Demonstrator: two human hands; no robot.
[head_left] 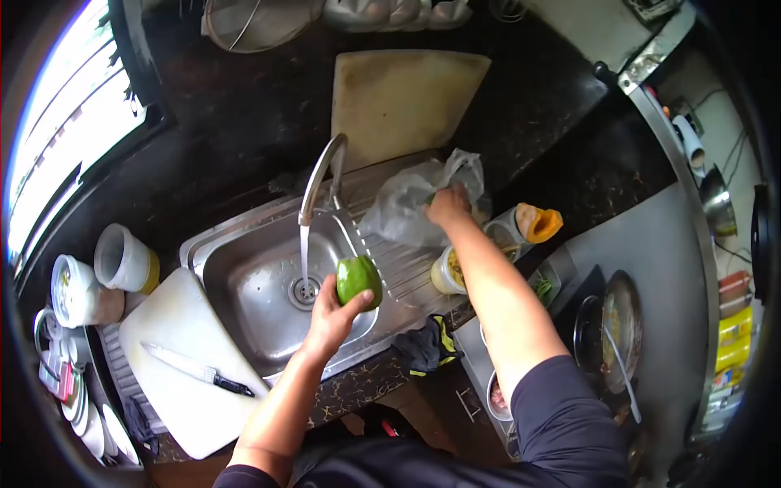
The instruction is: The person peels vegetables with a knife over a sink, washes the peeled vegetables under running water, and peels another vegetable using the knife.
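Note:
My left hand (335, 313) is closed round a green vegetable (355, 282) over the right side of the steel sink (244, 285). Water runs from the curved faucet (313, 183) into the sink, just left of the vegetable. On the ribbed drainboard, my right hand (449, 205) is at a translucent plastic bag (407, 199), its fingers bent against the plastic. A bit of green shows by those fingers, too small to make out.
A white cutting board (175, 333) with a knife (191, 368) lies left of the sink. Another board (399, 98) leans behind. Plastic tubs (126, 260) stand far left; an orange squash piece (541, 224), a dark cloth (419, 343) and a pan (622, 325) are right.

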